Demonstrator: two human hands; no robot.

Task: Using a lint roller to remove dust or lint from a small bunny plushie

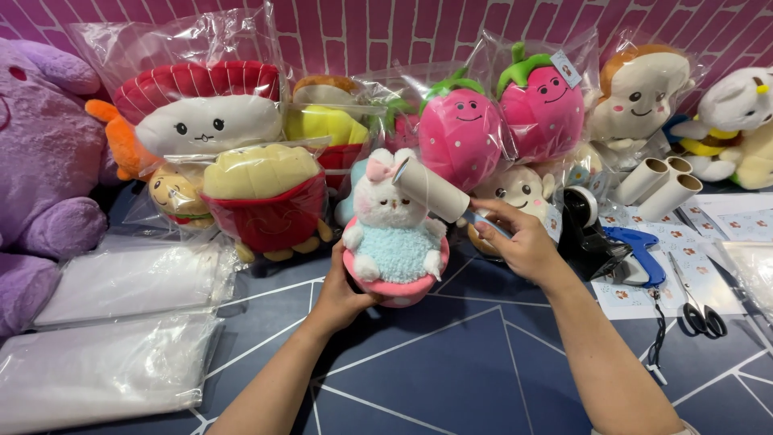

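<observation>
Rolling the lint roller (431, 190) over the bunny plush's (394, 234) head, right hand (523, 242) gripping its handle, left hand (342, 294) cupping the base; the body is looking not yet rolled.

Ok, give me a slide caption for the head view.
Left hand holds a bunny plush while right hand runs a lint roller over it.

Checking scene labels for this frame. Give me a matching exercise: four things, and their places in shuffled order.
Things:
1. bunny plush
2. lint roller
3. scissors
4. purple plush

Places:
A. far left edge of the table
B. in the right hand
C. flat on the table at the right
D. held from below by the left hand

Pairs: 1-D, 2-B, 3-C, 4-A
</observation>
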